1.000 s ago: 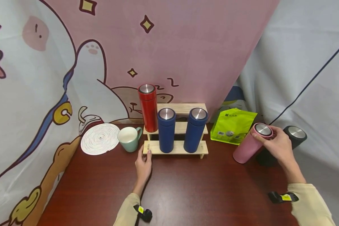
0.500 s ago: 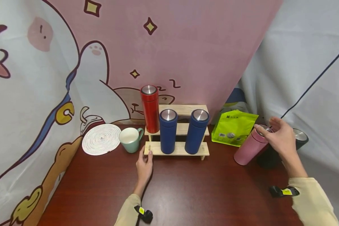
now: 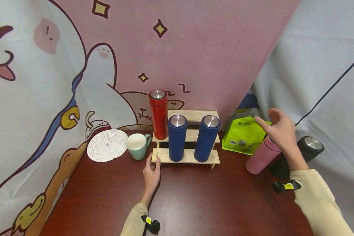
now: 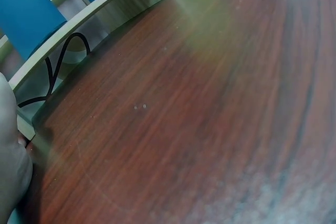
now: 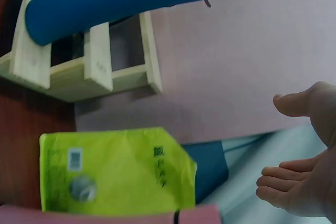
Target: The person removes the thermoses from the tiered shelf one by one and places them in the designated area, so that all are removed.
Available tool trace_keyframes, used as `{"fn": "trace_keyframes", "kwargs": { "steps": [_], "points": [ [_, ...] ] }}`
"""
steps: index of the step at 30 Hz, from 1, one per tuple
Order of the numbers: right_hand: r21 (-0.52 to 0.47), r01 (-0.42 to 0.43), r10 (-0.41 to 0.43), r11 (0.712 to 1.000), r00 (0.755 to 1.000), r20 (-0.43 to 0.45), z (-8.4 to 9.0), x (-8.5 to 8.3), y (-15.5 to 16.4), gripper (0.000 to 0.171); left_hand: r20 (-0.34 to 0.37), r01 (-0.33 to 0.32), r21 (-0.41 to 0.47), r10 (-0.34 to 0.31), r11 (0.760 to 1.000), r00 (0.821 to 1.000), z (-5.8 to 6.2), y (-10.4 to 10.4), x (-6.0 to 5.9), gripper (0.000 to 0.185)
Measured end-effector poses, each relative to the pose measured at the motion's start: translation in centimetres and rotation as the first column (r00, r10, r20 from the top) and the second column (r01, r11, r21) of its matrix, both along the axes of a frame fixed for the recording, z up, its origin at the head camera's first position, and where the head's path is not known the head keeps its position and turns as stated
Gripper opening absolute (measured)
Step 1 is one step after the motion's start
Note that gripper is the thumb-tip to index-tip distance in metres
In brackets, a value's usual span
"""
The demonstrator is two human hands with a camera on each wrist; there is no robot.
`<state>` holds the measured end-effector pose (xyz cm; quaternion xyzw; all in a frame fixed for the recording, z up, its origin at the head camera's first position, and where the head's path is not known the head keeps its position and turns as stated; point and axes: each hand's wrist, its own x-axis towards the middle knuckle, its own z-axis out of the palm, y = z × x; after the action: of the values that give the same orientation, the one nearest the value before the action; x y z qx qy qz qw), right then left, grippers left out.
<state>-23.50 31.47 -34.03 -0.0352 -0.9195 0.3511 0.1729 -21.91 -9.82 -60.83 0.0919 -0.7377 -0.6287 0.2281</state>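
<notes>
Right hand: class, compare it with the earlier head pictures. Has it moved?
Yes. The right hand has let go of the pink flask, risen above it and shifted left toward the green pouch, fingers now open.

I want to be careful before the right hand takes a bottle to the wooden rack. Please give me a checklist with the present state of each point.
1. Right hand free: ok, open above the pink bottle, holding nothing.
2. Pink bottle upright: not ok, it leans.
3. Black bottle lid on: ok, a metal cap shows.
4. Wooden rack steadied: ok, left hand touches its front left corner.
5. Free place on rack: ok, top step beside the red bottle is bare.
6. Green pouch sealed: cannot tell.
</notes>
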Motion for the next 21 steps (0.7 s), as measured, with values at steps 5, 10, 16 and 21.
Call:
{"fn": "trace_keyframes", "kwargs": {
  "steps": [5, 10, 16, 21],
  "points": [
    [-0.024, -0.029, 0.029, 0.999, 0.999, -0.016, 1.1, -1.0, -1.8, 0.082, 0.001, 0.01, 0.005, -0.01, 1.0, 1.0, 0.1, -0.1, 0.0, 0.047],
    [-0.086, -0.043, 0.042, 0.995, 0.999, -0.013, 1.9, -2.3, -3.9, 0.085, 0.003, -0.007, 0.001, 0.007, 1.0, 1.0, -0.1, -0.2, 0.1, 0.047],
    [-0.119, -0.079, 0.074, 0.99, 0.996, -0.045, 3.1, -3.6, -6.6, 0.084, 0.002, 0.005, 0.007, -0.005, 1.0, 1.0, -0.2, -0.1, 0.0, 0.047],
    [-0.158, -0.115, 0.106, 0.981, 0.992, -0.065, 4.2, -4.4, -9.0, 0.083, -0.008, 0.001, 0.001, -0.001, 1.0, 1.0, -0.1, 0.0, 0.0, 0.047]
  ]
}}
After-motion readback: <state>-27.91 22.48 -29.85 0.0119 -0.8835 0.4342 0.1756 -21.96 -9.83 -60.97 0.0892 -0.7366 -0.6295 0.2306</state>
